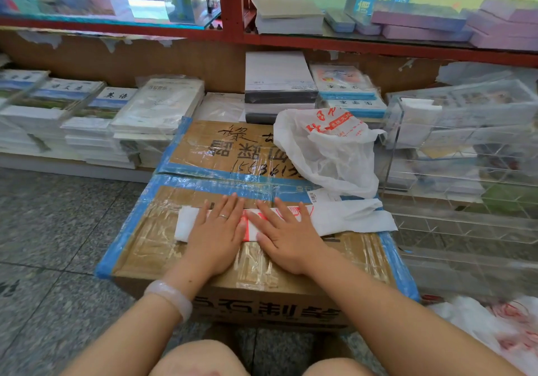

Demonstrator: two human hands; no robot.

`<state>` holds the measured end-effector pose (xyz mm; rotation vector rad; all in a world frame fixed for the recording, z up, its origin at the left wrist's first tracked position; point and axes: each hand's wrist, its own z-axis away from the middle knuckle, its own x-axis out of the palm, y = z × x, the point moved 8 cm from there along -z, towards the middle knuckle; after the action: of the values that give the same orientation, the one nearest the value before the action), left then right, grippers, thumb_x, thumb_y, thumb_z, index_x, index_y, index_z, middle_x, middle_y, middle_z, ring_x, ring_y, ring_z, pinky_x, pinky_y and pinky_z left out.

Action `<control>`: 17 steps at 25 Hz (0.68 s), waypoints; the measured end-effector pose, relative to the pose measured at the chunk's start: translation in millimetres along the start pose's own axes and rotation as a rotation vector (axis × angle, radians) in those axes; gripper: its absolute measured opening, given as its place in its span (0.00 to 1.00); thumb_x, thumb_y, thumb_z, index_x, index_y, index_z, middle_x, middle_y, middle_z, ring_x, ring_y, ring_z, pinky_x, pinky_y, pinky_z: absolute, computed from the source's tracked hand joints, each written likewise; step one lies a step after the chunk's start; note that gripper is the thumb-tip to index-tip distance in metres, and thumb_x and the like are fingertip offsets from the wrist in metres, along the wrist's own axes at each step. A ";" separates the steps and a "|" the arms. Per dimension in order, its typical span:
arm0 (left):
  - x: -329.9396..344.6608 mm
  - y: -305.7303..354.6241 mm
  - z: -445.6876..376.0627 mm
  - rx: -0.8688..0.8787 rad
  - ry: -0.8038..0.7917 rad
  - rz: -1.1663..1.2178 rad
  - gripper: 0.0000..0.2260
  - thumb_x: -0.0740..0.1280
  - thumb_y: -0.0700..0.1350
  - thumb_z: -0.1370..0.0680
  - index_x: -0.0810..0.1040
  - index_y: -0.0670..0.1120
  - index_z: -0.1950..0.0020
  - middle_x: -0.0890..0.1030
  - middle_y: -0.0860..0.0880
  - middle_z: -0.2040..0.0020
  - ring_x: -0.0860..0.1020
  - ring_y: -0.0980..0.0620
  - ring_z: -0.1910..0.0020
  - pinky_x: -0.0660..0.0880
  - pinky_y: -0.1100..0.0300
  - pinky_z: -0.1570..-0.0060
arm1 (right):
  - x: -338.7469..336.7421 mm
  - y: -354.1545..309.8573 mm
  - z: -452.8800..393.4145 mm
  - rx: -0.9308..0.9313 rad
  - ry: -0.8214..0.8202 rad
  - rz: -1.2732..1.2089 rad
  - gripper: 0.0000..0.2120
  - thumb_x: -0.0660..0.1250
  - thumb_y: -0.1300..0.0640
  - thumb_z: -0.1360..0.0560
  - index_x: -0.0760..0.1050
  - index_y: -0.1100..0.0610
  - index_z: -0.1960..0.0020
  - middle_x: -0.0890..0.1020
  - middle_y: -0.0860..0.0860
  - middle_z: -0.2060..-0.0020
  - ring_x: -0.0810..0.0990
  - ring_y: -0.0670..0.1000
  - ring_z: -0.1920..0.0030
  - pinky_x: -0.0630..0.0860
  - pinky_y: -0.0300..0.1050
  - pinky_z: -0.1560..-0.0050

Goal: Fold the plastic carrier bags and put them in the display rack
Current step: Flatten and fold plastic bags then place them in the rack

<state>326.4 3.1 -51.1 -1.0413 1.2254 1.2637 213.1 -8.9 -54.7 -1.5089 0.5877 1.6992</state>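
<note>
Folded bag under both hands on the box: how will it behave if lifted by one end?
The folded bag looks thin and limp, so probably droops and unfolds. Likely very light. On the taped, glossy carton it may slide easily.

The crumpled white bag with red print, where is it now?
In the head view, the crumpled bag lies on the cardboard box's far right corner, beside the clear rack.

On the thin blue-and-white booklet (pixel 116 96) atop the left stacks you can read 英语. Your brown cardboard box sealed with blue tape (pixel 203 148) carries handwritten black characters and digits, upside down to you and not clearly legible. The crumpled white plastic carrier bag (pixel 329 154) shows red print, too creased to read. A small barcode sticker (pixel 313 197) lies on the box.
</note>
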 end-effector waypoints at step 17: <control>-45.9 -35.5 30.6 -0.119 -0.143 -0.199 0.14 0.51 0.50 0.19 0.72 0.48 0.41 0.77 0.50 0.48 0.76 0.50 0.51 0.75 0.57 0.54 | -20.8 6.6 76.3 0.060 0.070 0.126 0.39 0.43 0.32 0.26 0.48 0.56 0.23 0.58 0.58 0.26 0.59 0.60 0.29 0.57 0.57 0.31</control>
<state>367.6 26.3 -5.6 -1.1101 0.9235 1.2438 161.0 40.7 -21.0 -1.5211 0.7783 1.7120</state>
